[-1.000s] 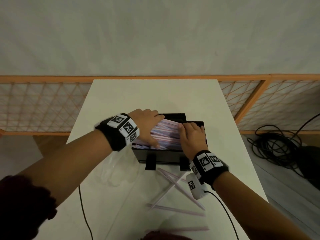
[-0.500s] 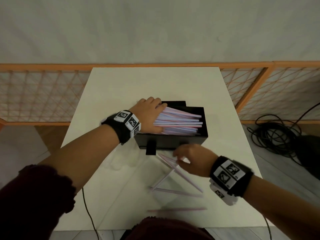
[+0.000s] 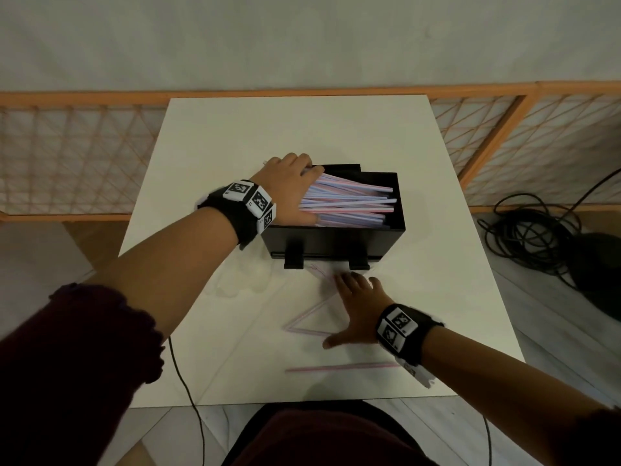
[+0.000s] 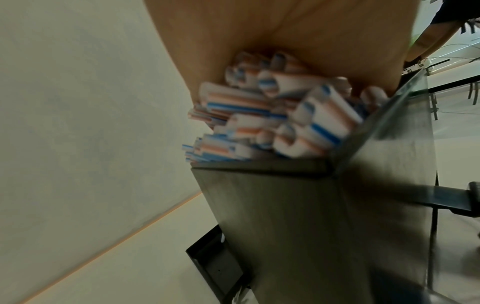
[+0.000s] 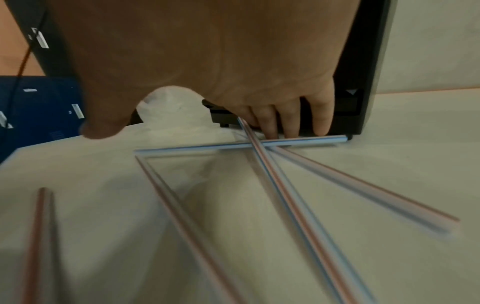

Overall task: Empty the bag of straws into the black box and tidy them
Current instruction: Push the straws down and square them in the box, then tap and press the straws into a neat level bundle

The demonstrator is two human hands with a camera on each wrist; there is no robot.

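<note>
Striped paper straws (image 3: 349,205) lying heaped in the black box (image 3: 336,243) near the desk (image 3: 302,129) centre, several poking over the right rim; five or so loose straws (image 5: 285,185) lying crossed on the desk between the box and the near edge. Risking, on a guess, scattering or rolling these strays toward the near edge with a hasty sweep, or bending one under the palm; also nudging the box and spilling the overhanging ends. Left hand (image 3: 289,190) pressing against the left ends of the heap, fingers relaxed, gripping nothing. Right hand (image 3: 361,307) reaching palm-down over the strays, fingers (image 5: 291,121) extended, tips touching the desk at the box front, nothing pinched yet. Clear empty bag (image 3: 242,280) lying left of the box.
</note>
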